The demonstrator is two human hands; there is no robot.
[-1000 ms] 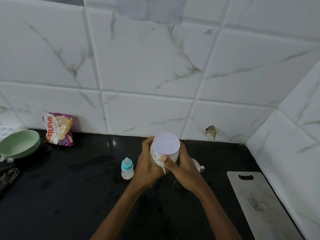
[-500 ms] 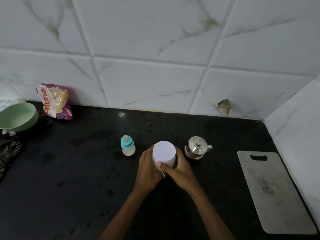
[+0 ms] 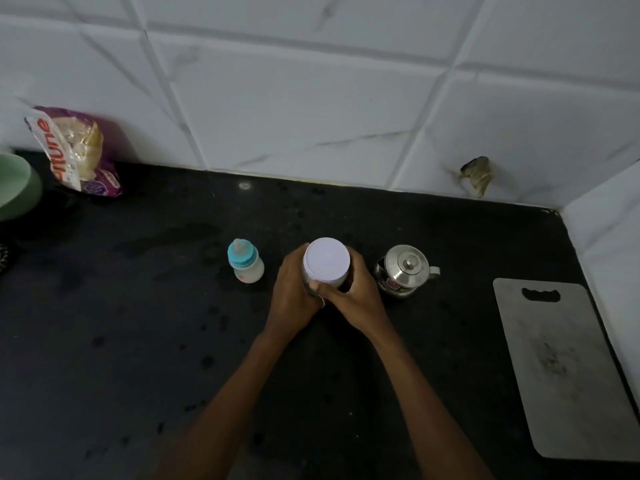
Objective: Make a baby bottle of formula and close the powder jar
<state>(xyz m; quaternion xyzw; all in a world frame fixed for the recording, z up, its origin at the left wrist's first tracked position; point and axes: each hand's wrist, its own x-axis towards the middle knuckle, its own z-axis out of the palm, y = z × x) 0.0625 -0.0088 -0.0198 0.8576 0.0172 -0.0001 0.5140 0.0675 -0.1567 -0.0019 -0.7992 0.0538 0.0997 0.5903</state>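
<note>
1. At the centre of the frame, the powder jar stands on the black counter with its white lid on top.
2. The left hand wraps its fingers around the jar's left side; the right hand clasps the right side, thumb across the front.
3. The baby bottle, capped with a blue teat ring, stands upright just left of the hands.
4. A steel kettle sits just right of them.
5. A grey cutting board lies at the right edge.
6. A snack packet leans on the tiled wall, upper left, beside a green bowl.

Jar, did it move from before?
Yes. The jar came down: earlier it was higher than the bottle and covered the kettle; now it is level between them.
</note>
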